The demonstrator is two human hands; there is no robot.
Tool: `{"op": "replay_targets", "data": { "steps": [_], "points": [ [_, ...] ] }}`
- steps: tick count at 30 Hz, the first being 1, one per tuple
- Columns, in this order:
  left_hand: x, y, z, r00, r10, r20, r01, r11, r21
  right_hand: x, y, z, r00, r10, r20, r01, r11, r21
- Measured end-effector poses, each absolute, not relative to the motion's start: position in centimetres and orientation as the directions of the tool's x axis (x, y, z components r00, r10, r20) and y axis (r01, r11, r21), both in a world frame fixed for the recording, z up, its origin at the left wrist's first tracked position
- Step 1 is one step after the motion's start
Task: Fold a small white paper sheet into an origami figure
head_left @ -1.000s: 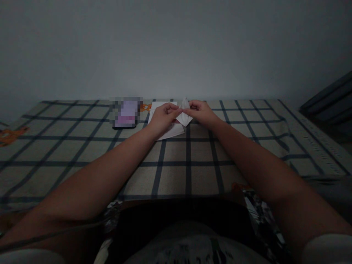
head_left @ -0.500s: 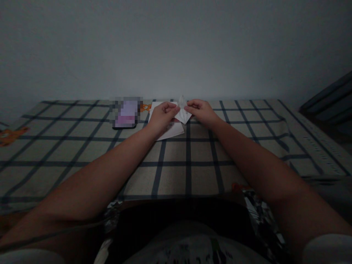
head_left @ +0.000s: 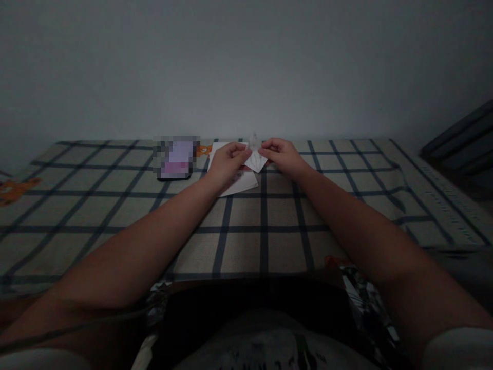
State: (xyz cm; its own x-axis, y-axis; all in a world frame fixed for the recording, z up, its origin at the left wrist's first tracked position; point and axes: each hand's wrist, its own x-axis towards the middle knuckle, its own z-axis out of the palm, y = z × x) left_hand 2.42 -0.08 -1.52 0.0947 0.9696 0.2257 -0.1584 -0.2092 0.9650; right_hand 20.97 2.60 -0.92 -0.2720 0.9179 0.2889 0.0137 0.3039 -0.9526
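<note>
The left hand (head_left: 226, 162) and right hand (head_left: 284, 154) pinch the folded white paper (head_left: 256, 161) with their fingers (head_left: 268, 153) from opposite sides, probably to keep its shape steady, over the tabletop (head_left: 246, 252) near the white sheets (head_left: 245, 182).

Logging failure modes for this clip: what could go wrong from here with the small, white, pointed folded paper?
1. The small, white, pointed folded paper looks thin and is pinched between the bare left hand and bare right hand; uneven pulling might tear or crease it.
2. Flat white paper sheets lie close to the left hand, which could nudge them.
3. The dim light may make fold lines hard to see.
</note>
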Motion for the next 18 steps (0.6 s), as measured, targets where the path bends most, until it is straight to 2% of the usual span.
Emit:
{"op": "replay_targets", "data": {
  "steps": [18],
  "points": [
    [2.67,-0.55,-1.24,0.083,0.982,0.168,-0.149,-0.154,0.977,20.96,1.99,-0.41,-0.261,0.94,0.219,0.033,0.235,-0.971]
  ]
}}
